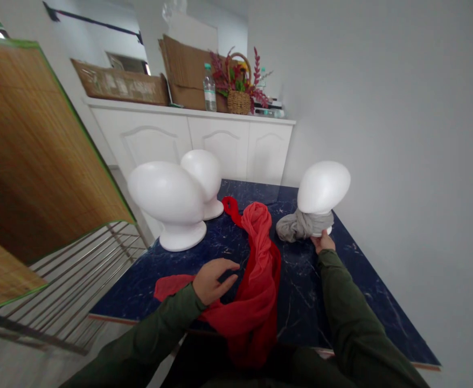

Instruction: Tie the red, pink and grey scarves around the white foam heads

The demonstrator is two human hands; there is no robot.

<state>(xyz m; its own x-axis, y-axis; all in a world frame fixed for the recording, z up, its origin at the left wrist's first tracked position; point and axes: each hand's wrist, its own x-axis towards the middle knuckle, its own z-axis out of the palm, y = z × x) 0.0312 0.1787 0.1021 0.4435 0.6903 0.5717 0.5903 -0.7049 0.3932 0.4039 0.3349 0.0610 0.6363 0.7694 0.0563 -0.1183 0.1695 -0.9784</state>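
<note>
My left hand [214, 279] hovers over the near part of the table, fingers apart and nothing in them, just left of a red scarf [257, 264]. That scarf lies in a long, loosely twisted strip and hangs over the table's front edge. At the right, my right hand [324, 242] grips the base of a white mannequin head [324, 186]; some of its fingers are hidden. A grey scarf [297, 225] is wrapped around that head's neck, with a bunched knot on the left side.
Two more white mannequin heads, one nearer [167, 196] and one farther [202, 173], stand on the left of the dark blue marbled table [301, 302]. A metal rack [87, 280] is left of it. Behind, a white cabinet [155, 143] bears boxes, a bottle [209, 89] and a flower basket [238, 102].
</note>
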